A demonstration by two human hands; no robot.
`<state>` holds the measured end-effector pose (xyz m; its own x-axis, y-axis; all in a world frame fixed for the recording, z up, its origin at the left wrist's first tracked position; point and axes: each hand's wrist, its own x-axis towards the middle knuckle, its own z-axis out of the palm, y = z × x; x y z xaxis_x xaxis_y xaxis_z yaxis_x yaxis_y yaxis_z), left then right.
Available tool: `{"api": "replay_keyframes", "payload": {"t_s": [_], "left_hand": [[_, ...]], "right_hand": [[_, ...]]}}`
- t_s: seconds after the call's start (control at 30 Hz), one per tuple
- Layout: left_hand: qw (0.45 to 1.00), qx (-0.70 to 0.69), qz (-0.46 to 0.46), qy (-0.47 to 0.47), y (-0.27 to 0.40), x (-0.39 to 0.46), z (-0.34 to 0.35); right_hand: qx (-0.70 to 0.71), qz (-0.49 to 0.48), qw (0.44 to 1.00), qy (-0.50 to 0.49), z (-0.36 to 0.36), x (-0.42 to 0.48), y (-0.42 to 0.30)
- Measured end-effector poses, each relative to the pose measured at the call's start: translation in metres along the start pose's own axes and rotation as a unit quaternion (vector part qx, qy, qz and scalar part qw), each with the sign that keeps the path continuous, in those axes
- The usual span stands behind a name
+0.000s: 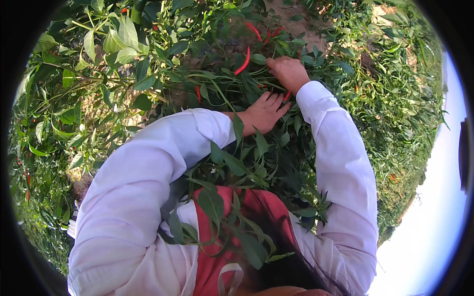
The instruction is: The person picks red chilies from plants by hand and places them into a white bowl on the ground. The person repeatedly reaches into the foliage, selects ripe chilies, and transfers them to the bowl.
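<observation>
My left hand (264,113) lies back-up on the chili pepper plants, its fingers spread among green stems and leaves. Just past its fingertips a small red chili pepper (287,96) shows between the two hands. Farther out, my right hand (290,73) is bent down into the foliage with curled fingers, close to a green leaf (258,59). What its fingertips touch is hidden by the hand itself. A curved red chili pepper (243,61) hangs to the left of my right hand, apart from it. More red chilies (253,32) lie beyond.
Leafy pepper plants (122,40) crowd the left side, with another red chili (198,94) low among the stems. Leafy sprigs (211,207) rise against my chest. Bare soil (289,16) shows at the top. Dense plants (392,111) continue on the right.
</observation>
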<state>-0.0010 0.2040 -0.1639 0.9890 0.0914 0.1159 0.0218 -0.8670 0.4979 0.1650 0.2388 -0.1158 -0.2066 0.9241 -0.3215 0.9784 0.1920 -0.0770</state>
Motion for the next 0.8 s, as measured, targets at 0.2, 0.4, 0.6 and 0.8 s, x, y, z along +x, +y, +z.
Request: {"api": "replay_keyframes", "payload": {"t_s": [0.2,0.4,0.6,0.8], "left_hand": [[1.000,0.007,-0.006,-0.004,0.003,-0.002,0.004],[0.997,-0.075,-0.008,-0.005,-0.002,0.001,0.009],[0.999,-0.012,0.010,0.048,-0.002,-0.001,0.005],[0.997,-0.063,0.014,0.051,-0.002,-0.003,0.004]], "right_hand": [[0.019,-0.179,0.982,-0.064,-0.028,0.001,-0.002],[0.075,-0.266,0.949,-0.150,-0.053,-0.002,-0.039],[0.213,0.010,0.977,-0.018,-0.052,0.007,-0.027],[0.074,-0.111,0.991,0.007,-0.008,0.059,-0.048]]}}
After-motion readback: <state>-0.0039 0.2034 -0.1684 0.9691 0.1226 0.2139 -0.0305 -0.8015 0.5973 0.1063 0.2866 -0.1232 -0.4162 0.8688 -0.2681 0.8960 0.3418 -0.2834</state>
